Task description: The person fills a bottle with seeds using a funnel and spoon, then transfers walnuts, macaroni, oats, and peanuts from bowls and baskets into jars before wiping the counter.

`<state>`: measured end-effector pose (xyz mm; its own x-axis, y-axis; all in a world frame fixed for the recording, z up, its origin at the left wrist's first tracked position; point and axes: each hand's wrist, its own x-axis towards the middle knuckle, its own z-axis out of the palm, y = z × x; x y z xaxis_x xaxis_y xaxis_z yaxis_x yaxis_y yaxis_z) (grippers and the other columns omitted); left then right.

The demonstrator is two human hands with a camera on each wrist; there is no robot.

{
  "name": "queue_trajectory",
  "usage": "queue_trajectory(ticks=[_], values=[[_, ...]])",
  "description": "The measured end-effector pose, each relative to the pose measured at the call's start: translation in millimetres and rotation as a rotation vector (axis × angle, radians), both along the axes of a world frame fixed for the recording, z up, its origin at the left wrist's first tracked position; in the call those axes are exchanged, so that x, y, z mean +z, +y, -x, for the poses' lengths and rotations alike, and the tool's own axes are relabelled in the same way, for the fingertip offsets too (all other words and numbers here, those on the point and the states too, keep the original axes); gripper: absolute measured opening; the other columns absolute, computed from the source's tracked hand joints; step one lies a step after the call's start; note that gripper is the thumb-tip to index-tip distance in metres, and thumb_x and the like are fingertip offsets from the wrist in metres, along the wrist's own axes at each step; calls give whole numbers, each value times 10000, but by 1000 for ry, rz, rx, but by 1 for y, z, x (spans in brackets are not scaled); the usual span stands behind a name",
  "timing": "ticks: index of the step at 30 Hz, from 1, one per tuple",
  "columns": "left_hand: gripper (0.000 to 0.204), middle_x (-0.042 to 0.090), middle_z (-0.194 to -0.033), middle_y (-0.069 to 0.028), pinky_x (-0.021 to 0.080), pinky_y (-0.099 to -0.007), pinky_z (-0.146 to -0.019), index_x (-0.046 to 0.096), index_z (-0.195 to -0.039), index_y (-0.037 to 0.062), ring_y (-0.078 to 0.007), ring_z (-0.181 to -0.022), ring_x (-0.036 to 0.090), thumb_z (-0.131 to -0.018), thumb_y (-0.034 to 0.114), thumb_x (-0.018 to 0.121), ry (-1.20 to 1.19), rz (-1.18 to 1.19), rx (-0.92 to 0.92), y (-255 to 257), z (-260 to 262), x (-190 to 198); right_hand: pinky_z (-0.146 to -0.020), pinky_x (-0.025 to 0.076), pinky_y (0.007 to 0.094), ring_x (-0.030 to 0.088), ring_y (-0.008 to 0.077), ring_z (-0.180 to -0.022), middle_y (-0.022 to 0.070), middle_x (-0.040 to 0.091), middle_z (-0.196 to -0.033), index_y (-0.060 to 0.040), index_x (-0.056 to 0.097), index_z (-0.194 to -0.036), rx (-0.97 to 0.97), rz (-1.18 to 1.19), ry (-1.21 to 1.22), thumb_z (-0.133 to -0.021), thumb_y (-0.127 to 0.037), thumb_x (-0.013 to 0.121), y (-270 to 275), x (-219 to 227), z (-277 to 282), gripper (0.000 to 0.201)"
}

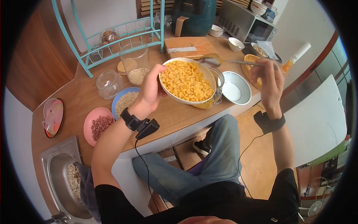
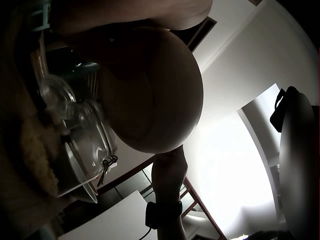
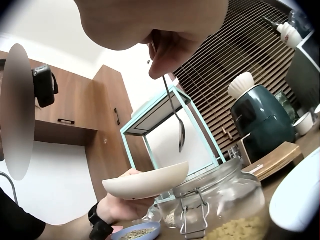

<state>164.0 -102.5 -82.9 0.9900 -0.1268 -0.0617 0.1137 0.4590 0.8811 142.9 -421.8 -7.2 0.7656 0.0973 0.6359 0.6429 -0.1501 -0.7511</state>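
Note:
My left hand [image 1: 150, 87] grips a white bowl [image 1: 206, 71] by its left side, thumb over the rim. Small yellow macaroni [image 1: 186, 81] fills much of the bowl, which is tilted. A metal spoon [image 3: 181, 136] is pinched in my right hand [image 1: 269, 80], its bowl end blurred in the head view and above the white bowl. Beneath and beside the bowl stands a glass clip-top jar [image 3: 227, 197], open at the top, with macaroni at its bottom. Its wire clasp [image 3: 194, 215] faces the right wrist camera. In the left wrist view, the white bowl's underside [image 2: 172, 95] shows.
An empty white dish [image 1: 236, 89] sits right of the jar. On the left are a pink plate of reddish beans [image 1: 89, 125], a blue plate of oats [image 1: 130, 90] and a clear canister [image 1: 135, 56]. Behind stand a teal rack [image 1: 112, 39], wooden board [image 1: 190, 46] and green air fryer [image 1: 195, 16].

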Motion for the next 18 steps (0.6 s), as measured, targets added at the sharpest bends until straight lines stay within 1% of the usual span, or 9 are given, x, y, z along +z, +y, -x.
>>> queue_trajectory(ticks=[2, 3, 6, 10, 12, 15, 18], values=[[313, 612, -749, 24, 336, -218, -500, 606, -920, 119, -50, -587, 506, -892, 410, 491, -5, -4, -1, -3, 0, 1, -657, 498, 268, 603, 133, -730, 105, 649, -869, 46, 581, -1104, 48, 50, 40, -1064, -269, 387, 11, -1, 3, 372], [316, 612, -746, 24, 337, -217, -499, 607, -918, 118, -49, -585, 507, -893, 410, 490, -9, 0, -8, -3, 0, 2, -663, 498, 270, 607, 136, -729, 110, 648, -862, 45, 574, -1097, 30, 81, 59, -1064, -273, 385, 17, -1, 4, 372], [322, 613, -739, 26, 339, -213, -495, 610, -915, 114, -47, -583, 508, -895, 411, 486, -15, 6, -16, -3, 1, 1, -658, 495, 269, 608, 139, -721, 111, 647, -850, 46, 571, -1082, 70, -21, 188, -1063, -276, 386, 20, -5, 1, 372], [327, 614, -732, 26, 338, -214, -491, 616, -917, 112, -45, -581, 509, -897, 411, 486, -14, 1, -21, -4, 1, -1, -632, 475, 267, 593, 141, -677, 101, 643, -820, 28, 576, -1041, 79, -229, 426, -1049, -271, 413, 30, -17, -5, 340], [327, 613, -727, 26, 338, -216, -489, 618, -915, 112, -46, -579, 509, -897, 411, 489, -8, 2, -21, -5, 3, -1, -643, 469, 259, 591, 137, -692, 92, 641, -830, 27, 573, -1038, 78, -288, 529, -1036, -234, 415, 37, -19, -4, 306], [326, 609, -716, 28, 338, -216, -487, 620, -906, 113, -46, -575, 510, -896, 414, 494, -13, 12, -24, -7, 4, 3, -677, 474, 254, 593, 131, -742, 81, 643, -854, 30, 570, -1050, 138, -366, 649, -1025, -192, 404, 40, -24, -7, 279], [328, 606, -706, 31, 339, -214, -486, 622, -901, 113, -47, -572, 512, -894, 417, 499, -22, 20, -46, -3, 0, -3, -691, 482, 258, 592, 130, -747, 79, 644, -859, 29, 571, -1052, 159, -422, 705, -1026, -194, 403, 40, -29, -10, 280]])
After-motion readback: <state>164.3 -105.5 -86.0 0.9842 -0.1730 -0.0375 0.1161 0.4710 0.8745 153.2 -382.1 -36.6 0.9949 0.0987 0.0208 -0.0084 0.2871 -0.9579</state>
